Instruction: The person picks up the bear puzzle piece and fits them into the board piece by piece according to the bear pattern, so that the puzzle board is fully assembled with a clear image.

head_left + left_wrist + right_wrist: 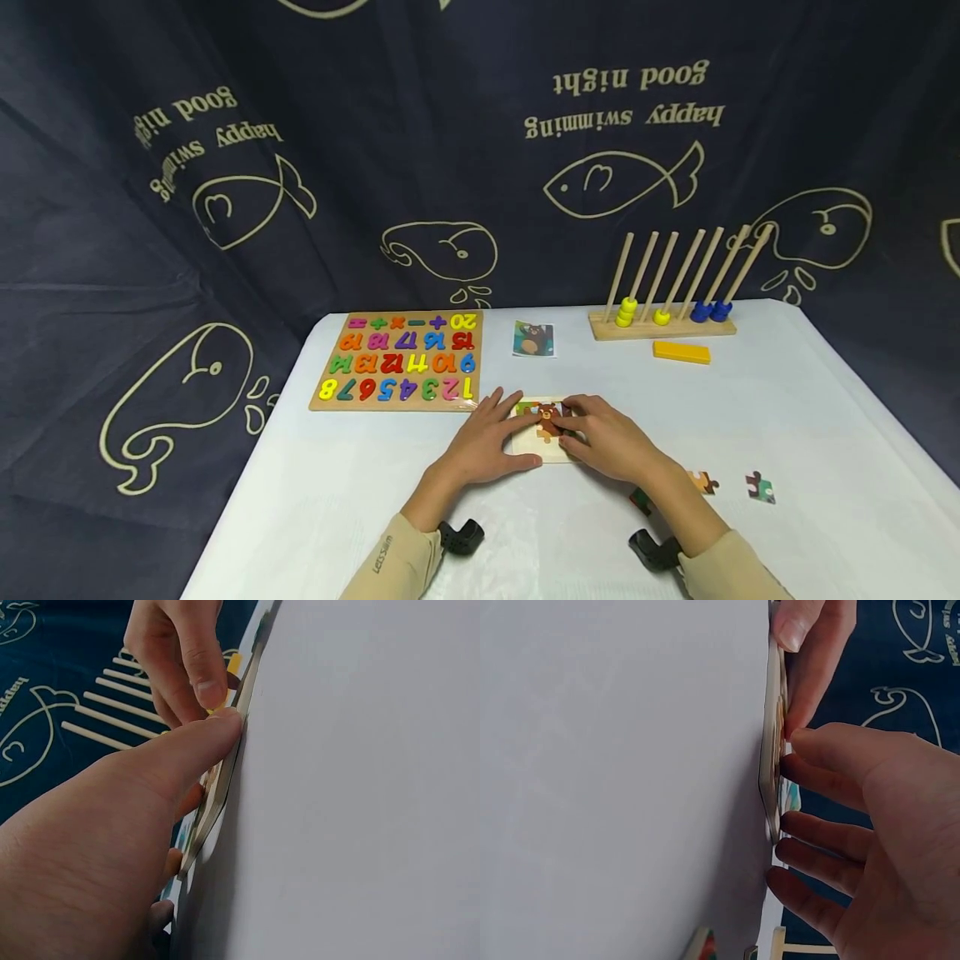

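Observation:
A small wooden puzzle board (pixel 529 451) lies on the white table with bear-picture jigsaw pieces (pixel 548 419) in it. My left hand (pixel 480 442) rests at its left side, thumb on the near rim and index finger reaching over the picture. From the right, my right hand (pixel 611 440) touches the pieces with thumb and index fingertips, its other fingers spread along the board's right side. In the right wrist view those fingertips meet the top of the board (pixel 769 750). My fingers cover part of the picture.
A number board (pixel 405 358) lies at the back left. Behind the puzzle is a bear picture card (pixel 533 339). A peg rack with beads (pixel 663 329) and a yellow block (pixel 681 352) stand back right. Loose jigsaw pieces (pixel 761 487) lie right of and partly under my right forearm.

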`<act>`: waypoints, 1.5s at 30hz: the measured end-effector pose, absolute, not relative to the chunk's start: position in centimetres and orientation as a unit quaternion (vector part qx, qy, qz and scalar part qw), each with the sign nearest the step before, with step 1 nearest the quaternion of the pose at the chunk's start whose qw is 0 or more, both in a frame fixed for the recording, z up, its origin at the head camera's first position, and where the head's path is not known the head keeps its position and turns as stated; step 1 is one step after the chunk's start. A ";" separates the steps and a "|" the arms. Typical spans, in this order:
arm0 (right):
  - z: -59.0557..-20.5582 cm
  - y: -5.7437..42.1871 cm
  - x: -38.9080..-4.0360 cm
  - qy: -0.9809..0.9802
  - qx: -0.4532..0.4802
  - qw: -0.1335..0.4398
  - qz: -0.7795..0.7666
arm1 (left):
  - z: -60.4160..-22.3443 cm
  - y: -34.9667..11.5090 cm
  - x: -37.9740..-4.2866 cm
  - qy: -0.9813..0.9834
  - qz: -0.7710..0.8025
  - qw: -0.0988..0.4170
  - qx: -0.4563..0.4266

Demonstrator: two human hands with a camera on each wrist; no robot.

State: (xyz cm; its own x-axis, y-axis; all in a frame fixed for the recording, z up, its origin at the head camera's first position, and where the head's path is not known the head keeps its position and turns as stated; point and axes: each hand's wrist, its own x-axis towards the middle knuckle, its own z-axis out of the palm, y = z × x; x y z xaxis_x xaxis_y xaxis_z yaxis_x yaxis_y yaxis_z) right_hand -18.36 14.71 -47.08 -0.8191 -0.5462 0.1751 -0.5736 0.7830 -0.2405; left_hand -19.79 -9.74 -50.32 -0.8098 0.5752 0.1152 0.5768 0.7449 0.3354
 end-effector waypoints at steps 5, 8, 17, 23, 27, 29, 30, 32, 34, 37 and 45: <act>-47.2 14.7 -18.4 -0.942 0.296 0.053 0.148 | -50.4 -9.8 -19.8 -0.934 -0.180 0.000 -0.308; -47.3 14.8 -18.4 -0.940 0.301 0.059 0.148 | -50.5 -9.8 -19.9 -0.933 -0.186 -0.001 -0.307; -47.4 14.8 -18.5 -0.938 0.302 0.050 0.161 | -50.5 -9.8 -20.0 -0.931 -0.203 0.002 -0.304; -47.4 15.0 -18.5 -0.938 0.299 0.033 0.173 | -50.5 -9.8 -20.0 -0.929 -0.210 0.000 -0.304; -47.4 15.3 -18.4 -0.935 0.307 0.023 0.176 | -50.3 -9.7 -20.0 -0.928 -0.213 -0.005 -0.306; -47.3 15.3 -18.5 -0.933 0.313 0.023 0.175 | -50.3 -9.7 -20.0 -0.928 -0.213 -0.006 -0.306; -47.3 15.3 -18.5 -0.933 0.314 0.023 0.174 | -50.3 -9.7 -20.0 -0.928 -0.213 -0.006 -0.305; -47.3 15.3 -18.5 -0.933 0.315 0.023 0.170 | -50.2 -9.8 -20.0 -0.929 -0.212 -0.007 -0.304; -47.3 15.2 -18.6 -0.934 0.315 0.022 0.167 | -50.2 -9.8 -20.0 -0.929 -0.211 -0.008 -0.303; -47.3 15.2 -18.6 -0.935 0.312 0.019 0.165 | -50.2 -9.8 -20.0 -0.929 -0.211 -0.010 -0.302; -47.3 15.3 -18.5 -0.931 0.313 0.006 0.185 | -50.2 -9.8 -20.0 -0.929 -0.207 -0.005 -0.308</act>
